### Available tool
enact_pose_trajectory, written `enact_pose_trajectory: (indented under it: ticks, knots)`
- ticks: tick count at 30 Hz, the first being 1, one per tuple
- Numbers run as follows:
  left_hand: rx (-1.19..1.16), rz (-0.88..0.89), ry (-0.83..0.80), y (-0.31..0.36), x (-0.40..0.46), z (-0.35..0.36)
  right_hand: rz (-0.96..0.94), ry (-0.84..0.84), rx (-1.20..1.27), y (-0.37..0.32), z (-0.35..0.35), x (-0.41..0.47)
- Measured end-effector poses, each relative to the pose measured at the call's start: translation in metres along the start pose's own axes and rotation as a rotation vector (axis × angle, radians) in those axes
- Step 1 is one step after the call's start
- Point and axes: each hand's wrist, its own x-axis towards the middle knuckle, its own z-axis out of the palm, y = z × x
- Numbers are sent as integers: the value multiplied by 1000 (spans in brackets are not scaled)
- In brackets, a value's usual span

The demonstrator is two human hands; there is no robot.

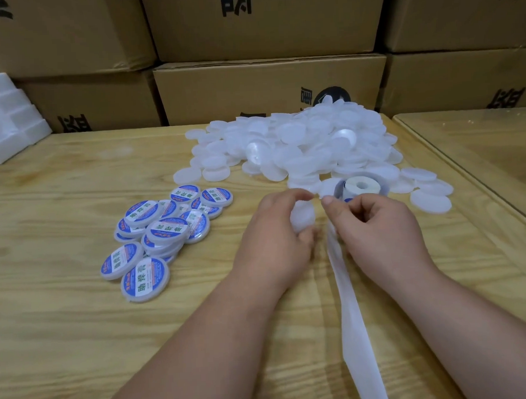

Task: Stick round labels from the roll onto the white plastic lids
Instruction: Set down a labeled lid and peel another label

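At the middle of the wooden table (pixel 80 328) the left hand (pixel 275 238) curls its fingers round a bare white lid (pixel 302 220); only a slice of that lid shows between thumb and fingers, the rest is hidden by the palm. Just beside it, toward 3 o'clock, the right hand (pixel 377 227) has its fingers curled inward with thumb and forefinger brought together at the top of the backing strip (pixel 351 313). Whether a label sits between those fingertips cannot be made out: the spot is small and blurred.

The backing strip, pale and translucent, runs from the right hand toward 6 o'clock and is cut off by the lower edge of the view. The label roll (pixel 359 187) stands just beyond the right hand at 12 o'clock, its hollow core facing up; its lower half is hidden behind the fingers, and a sliver of blue print shows at its base.

Behind the roll, toward 12 o'clock, lies a loose heap of bare lids (pixel 298 140), overlapping so that single ones are hard to count. At 9 o'clock from the hands sits a smaller pile of labelled lids (pixel 160 231), blue-rimmed labels facing up, several partly covered by others.

Cardboard boxes (pixel 269 87) are stacked along the far edge, their printing cut off. White foam blocks (pixel 5 117) sit at 10 o'clock, partly out of view.
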Motion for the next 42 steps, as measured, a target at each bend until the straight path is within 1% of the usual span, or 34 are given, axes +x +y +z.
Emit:
enact_pose_trajectory:
  ticks: [2, 5, 8, 10, 13, 16, 20, 22, 26, 31, 33, 36, 37, 38, 42]
  knots:
    - [-56, -34, 23, 0, 3, -1, 0, -10, 8, -1, 1, 0]
    - [-103, -53, 12, 1, 6, -1, -32, -41, 55, 1, 3, 1]
    - [-133, -64, -33, 2, 8, -3, -94, -149, 123, 2, 5, 1]
    - [-94, -50, -78, 3, 8, -2, -139, -181, 116, 3, 4, 1]
    - [-44, -31, -107, 5, 8, 1, -157, -149, 110, 2, 2, 2]
    - [-71, -29, -97, 5, 8, 1, -129, -129, 104, 2, 1, 1]
    - [-101, -17, -91, 5, 7, 0, -60, -41, 109, 7, 3, 4]
    - [-131, -18, -89, 5, 7, 0, -50, -42, 128, 7, 3, 4]
    - [-168, -36, -74, 7, 6, -1, -56, -130, 224, 7, 4, 5]
    - [-286, -62, -56, 9, 3, -3, -68, -230, 362, 3, 1, 2]
    - [-301, -23, 13, 11, 3, -3, -84, -259, 379, 2, 0, 0]
    - [-330, 89, 160, 17, 3, -3, -96, -278, 408, 1, 0, -2]
    - [-341, 110, 169, 17, 3, -3, -97, -276, 418, 0, 0, -3]
    - [-342, 120, 149, 18, 2, -3, -98, -271, 430, -1, 0, -3]
    - [-264, 202, -20, 17, 0, 0, -111, -208, 476, -2, 1, -3]
